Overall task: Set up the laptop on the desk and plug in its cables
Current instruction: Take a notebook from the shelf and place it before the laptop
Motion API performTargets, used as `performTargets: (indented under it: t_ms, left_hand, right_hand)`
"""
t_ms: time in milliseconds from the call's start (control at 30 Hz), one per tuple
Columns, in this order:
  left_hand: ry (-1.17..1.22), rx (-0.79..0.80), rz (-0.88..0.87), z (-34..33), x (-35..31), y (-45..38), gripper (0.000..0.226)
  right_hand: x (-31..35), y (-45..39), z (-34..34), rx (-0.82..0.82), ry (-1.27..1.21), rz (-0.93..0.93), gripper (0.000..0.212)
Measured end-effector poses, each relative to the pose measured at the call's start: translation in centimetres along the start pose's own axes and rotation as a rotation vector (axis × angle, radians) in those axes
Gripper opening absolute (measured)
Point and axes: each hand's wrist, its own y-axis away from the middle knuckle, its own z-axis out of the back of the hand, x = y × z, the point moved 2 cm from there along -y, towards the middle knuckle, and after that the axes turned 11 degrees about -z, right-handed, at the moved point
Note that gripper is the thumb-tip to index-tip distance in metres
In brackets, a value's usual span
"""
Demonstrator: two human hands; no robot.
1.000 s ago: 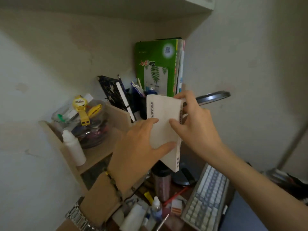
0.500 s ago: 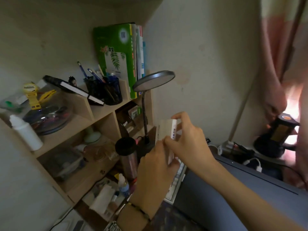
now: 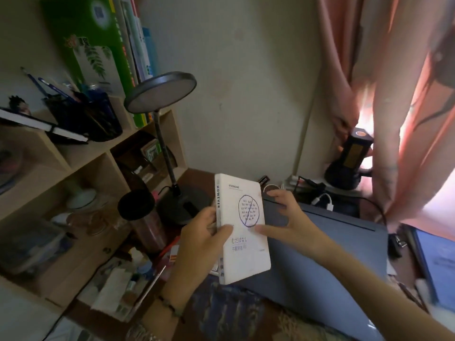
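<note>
A closed blue-grey laptop [image 3: 327,257] lies flat on the desk, right of centre. Above its left part I hold a white book [image 3: 242,227] with a circled, struck-through drawing on the cover. My left hand [image 3: 202,244] grips the book's spine edge with the thumb on the cover. My right hand [image 3: 285,217] touches the book's right edge with the thumb, the other fingers spread above the laptop. A white cable plug [image 3: 328,205] and dark cables [image 3: 307,187] lie behind the laptop by the wall.
A black desk lamp [image 3: 170,148] stands left of the book, with a dark tumbler [image 3: 142,220] in front of it. Wooden shelves [image 3: 81,168] with books and pens fill the left. A black lantern [image 3: 349,163] stands by the pink curtain [image 3: 403,119]. Small clutter covers the near-left desk.
The book came off the upper shelf and down over the laptop, its cover now turned up. My view swung down and right. The right hand's fingers loosened and spread.
</note>
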Motion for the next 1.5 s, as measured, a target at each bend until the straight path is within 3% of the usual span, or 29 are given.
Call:
performTargets:
  t_ms: [133, 300, 600, 733, 1000, 1167, 1500]
  left_hand:
    - [0.273, 0.084, 0.101, -0.9, 1.6, -0.5, 0.031]
    - [0.437, 0.182, 0.221, -3.2, 4.2, -0.5, 0.045]
    - [0.176, 0.548, 0.311, -7.7, 11.8, 4.9, 0.045]
    - [0.049, 0.667, 0.258, -8.2, 13.9, 8.3, 0.043]
    - [-0.011, 0.779, 0.265, -7.7, 16.7, 12.4, 0.049]
    - [-0.093, 0.814, 0.193, -8.2, 16.9, 11.0, 0.056]
    - [-0.148, 0.846, 0.173, -9.5, 16.9, 9.3, 0.055]
  right_hand:
    - [-3.5, 1.4, -0.1, 0.065, -0.256, -0.116, 0.066]
    - [-6.5, 3.8, -0.1, -0.102, -0.279, -0.238, 0.062]
    - [-13.7, 11.5, -4.5, -0.429, -0.011, -0.541, 0.075]
    - [-15.9, 14.7, -7.7, -0.505, 0.073, -0.644, 0.083]
    - [-17.9, 17.5, -11.6, -0.603, 0.104, -0.803, 0.092]
    - [-17.7, 16.9, -11.2, -0.638, 0.224, -0.835, 0.078]
    - [-17.1, 15.3, -10.2, -0.698, 0.28, -0.888, 0.075]
